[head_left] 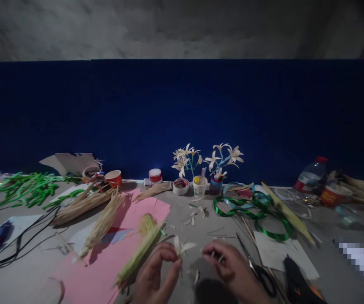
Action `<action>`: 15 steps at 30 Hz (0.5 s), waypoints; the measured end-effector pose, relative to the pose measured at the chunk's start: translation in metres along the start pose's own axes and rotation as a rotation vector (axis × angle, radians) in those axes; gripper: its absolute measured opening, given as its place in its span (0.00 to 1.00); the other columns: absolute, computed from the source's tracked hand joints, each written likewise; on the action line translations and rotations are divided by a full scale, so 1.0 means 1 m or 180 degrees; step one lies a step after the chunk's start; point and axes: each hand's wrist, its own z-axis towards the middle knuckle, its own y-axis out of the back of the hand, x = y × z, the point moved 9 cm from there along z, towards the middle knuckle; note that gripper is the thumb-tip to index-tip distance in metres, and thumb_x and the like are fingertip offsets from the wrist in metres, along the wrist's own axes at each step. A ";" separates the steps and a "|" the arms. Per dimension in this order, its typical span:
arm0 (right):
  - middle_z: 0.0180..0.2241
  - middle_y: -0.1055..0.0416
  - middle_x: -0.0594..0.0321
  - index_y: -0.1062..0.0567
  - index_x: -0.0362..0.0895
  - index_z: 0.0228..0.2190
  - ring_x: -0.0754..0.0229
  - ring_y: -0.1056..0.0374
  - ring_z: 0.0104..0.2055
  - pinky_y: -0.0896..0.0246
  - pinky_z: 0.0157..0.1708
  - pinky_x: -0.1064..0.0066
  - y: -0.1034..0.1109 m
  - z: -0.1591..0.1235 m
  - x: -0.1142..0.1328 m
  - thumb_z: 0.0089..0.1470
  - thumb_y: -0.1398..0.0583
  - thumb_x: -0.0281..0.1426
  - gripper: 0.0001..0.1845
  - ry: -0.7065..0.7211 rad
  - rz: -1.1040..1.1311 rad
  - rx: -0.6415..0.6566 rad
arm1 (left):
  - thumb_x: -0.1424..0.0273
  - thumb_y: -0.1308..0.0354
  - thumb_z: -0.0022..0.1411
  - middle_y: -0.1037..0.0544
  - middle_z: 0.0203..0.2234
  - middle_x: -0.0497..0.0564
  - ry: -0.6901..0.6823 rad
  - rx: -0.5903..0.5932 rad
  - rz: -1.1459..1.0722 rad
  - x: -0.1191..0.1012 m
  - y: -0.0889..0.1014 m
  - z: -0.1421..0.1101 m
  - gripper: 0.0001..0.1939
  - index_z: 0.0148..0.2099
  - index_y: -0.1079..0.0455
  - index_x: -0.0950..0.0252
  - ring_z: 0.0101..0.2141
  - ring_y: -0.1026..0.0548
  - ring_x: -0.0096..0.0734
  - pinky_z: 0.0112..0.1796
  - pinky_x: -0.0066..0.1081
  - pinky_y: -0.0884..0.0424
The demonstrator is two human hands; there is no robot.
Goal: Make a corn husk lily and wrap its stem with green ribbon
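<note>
My left hand (156, 272) is low in the middle of the view, its fingers pinched on a small cream paper flower (182, 247) whose petals spread upward. My right hand (232, 268) is just to the right of it, fingers curled round a thin pale piece I cannot make out. Both hands hover over the grey table (26, 274). Black-handled scissors (257, 268) lie beside my right hand. A corn cob in its husk (139, 253) lies to the left of my left hand on pink paper (102, 266).
Finished cream flowers (207, 158) stand in small cups at the back. Green ribbon (254, 211) loops at the right, dried husks (87, 204) and green stems (26, 190) at the left. A plastic bottle (311, 173), paper cups (114, 177) and black cable (17, 247) lie about.
</note>
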 end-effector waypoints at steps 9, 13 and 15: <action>0.47 0.28 0.58 0.28 0.43 0.46 0.56 0.28 0.43 0.30 0.42 0.58 -0.024 0.094 -0.034 0.61 0.41 0.34 0.13 -0.0194 -0.1157 0.0225 | 0.59 0.30 0.45 0.26 0.24 0.48 0.0353 -0.0226 -0.0203 0.023 0.009 0.004 0.16 0.25 0.30 0.64 0.30 0.29 0.31 0.35 0.25 0.34; 0.42 0.26 0.60 0.26 0.42 0.42 0.58 0.28 0.40 0.31 0.40 0.59 -0.028 0.089 -0.018 0.60 0.41 0.34 0.10 -0.0109 -0.1229 0.0234 | 0.55 0.32 0.47 0.26 0.23 0.49 0.0374 -0.0099 0.0001 0.031 0.007 0.006 0.18 0.25 0.30 0.64 0.29 0.29 0.32 0.34 0.27 0.33; 0.37 0.24 0.61 0.25 0.42 0.37 0.59 0.27 0.36 0.31 0.40 0.63 -0.013 0.072 -0.008 0.60 0.41 0.32 0.07 -0.0030 -0.1179 0.0189 | 0.54 0.33 0.48 0.26 0.23 0.49 0.0283 -0.0038 0.0147 0.031 0.005 0.006 0.18 0.26 0.30 0.64 0.29 0.29 0.33 0.34 0.28 0.33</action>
